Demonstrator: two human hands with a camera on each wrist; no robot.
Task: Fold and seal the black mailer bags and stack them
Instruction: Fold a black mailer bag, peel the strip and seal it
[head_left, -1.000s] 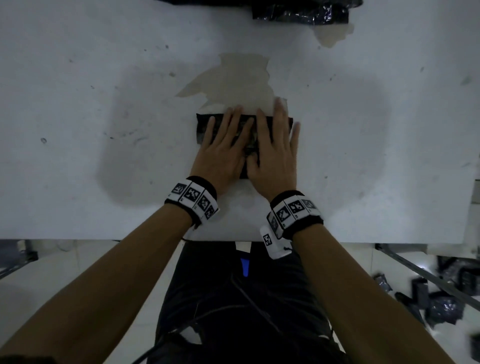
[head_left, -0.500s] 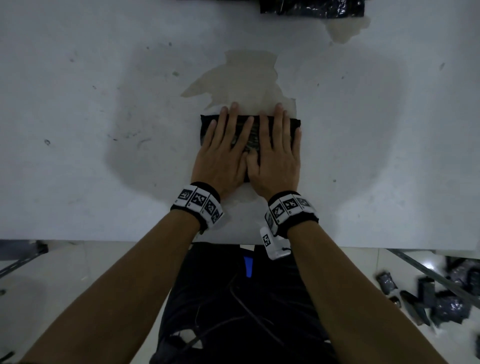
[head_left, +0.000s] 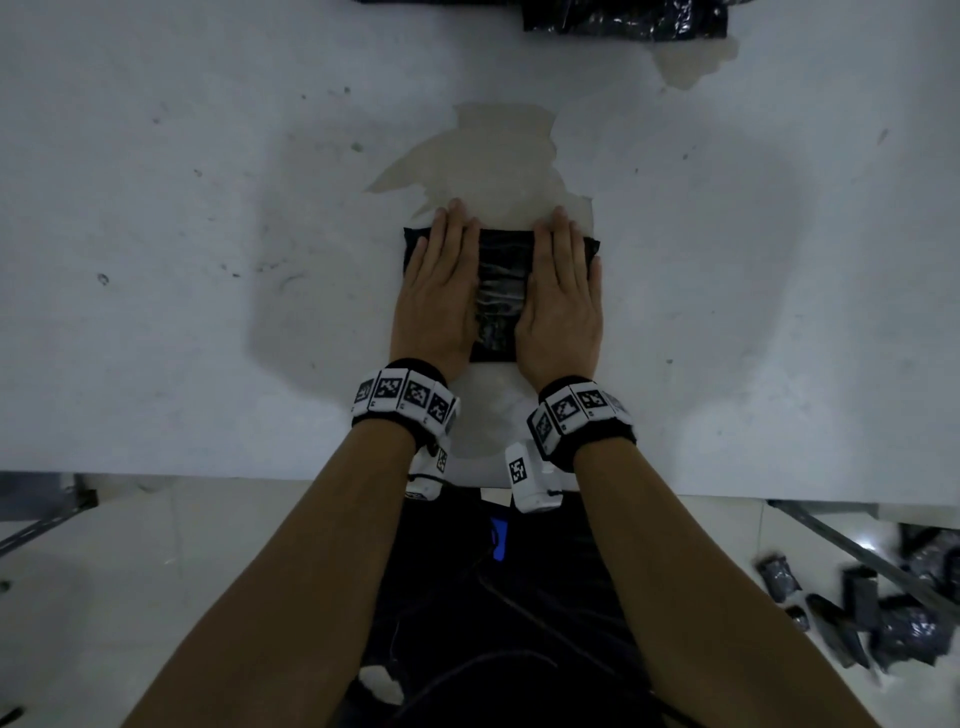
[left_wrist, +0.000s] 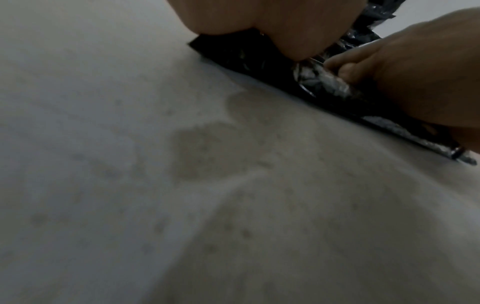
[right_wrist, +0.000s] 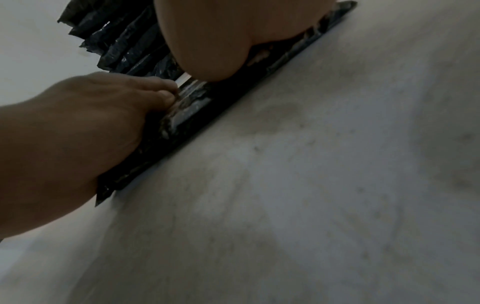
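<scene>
I kept my left hand (head_left: 439, 296) and my right hand (head_left: 563, 299) flat, fingers (head_left: 452, 234) straight and close together, gripping nothing. Both palms pressed on the folded black bag (head_left: 501, 291), which lay on the white table (head_left: 182, 260). A shiny strip of the bag showed between my hands. Just beyond my fingertips was a worn patch (head_left: 493, 156) of the table. Far past them lay more black bags (head_left: 623, 18).

A folded black mailer bag (head_left: 500, 291), glossy and crinkled, lies flat on the white table (head_left: 208, 260) near its front edge; more black mailer bags (head_left: 623, 18) lie stacked at the far edge.
</scene>
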